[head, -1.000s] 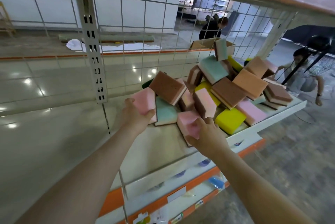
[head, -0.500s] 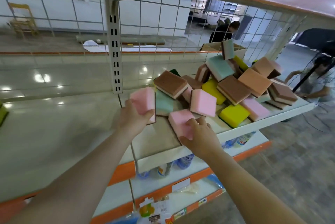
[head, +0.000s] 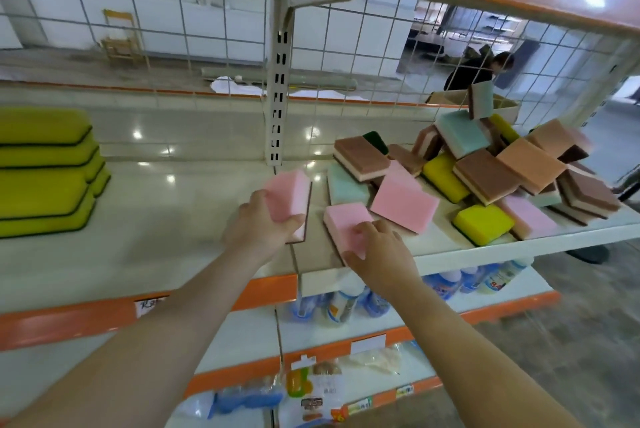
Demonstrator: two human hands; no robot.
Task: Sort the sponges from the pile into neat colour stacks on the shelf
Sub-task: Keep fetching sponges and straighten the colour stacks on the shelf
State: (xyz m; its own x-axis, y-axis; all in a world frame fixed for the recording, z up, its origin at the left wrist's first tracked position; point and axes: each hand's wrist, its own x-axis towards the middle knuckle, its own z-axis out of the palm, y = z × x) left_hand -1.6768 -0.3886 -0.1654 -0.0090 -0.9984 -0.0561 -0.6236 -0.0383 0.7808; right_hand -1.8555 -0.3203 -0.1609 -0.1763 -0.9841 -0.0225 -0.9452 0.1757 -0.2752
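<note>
Nearest, the left hand grips a pink sponge on edge at the seam between two shelf panels, thumb on the near face and fingers curled behind, while the right hand pinches a second pink sponge lying flat at the shelf's front edge, thumb on its near end and fingers over the top. Just beyond it a third pink one leans against the pile of brown, teal, yellow and pink sponges heaped on the right panel. Far left on the same shelf stands a neat yellow stack, well apart from the pile.
</note>
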